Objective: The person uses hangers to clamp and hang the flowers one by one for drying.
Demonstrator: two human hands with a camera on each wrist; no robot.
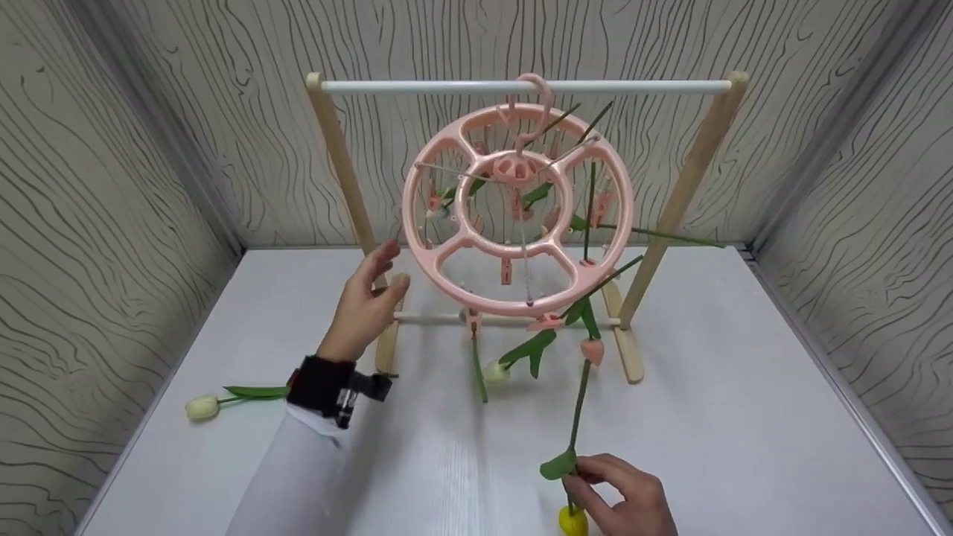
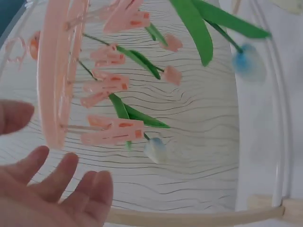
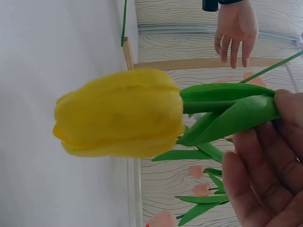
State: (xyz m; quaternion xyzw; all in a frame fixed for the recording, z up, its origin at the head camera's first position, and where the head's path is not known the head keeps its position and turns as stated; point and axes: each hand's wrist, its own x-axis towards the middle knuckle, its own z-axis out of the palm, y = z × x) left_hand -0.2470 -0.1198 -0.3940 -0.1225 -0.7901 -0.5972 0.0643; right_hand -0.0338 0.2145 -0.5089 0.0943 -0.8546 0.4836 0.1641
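Observation:
My right hand (image 1: 625,495) pinches the green stem and leaf of a yellow tulip (image 3: 118,113) near the table's front; its bloom points down towards me. My left hand (image 1: 361,305) is raised beside the left rim of a round pink clip hanger (image 1: 412,212), fingers spread and holding nothing. In the left wrist view, pink clips (image 2: 113,130) hang from the ring, several gripping tulips by stem or leaves. A blue-white tulip (image 2: 155,150) and a pink tulip (image 2: 172,75) hang there. A white tulip (image 1: 495,371) hangs low at the hanger's front, near a pink tulip (image 1: 592,351).
The hanger hooks over the white bar (image 1: 417,87) of a rack with wooden posts (image 1: 689,175) and feet (image 1: 629,357). Another white tulip (image 1: 202,407) lies on the white table (image 1: 744,417) at left, partly behind my left wrist. Wood-patterned walls (image 1: 246,134) enclose the table.

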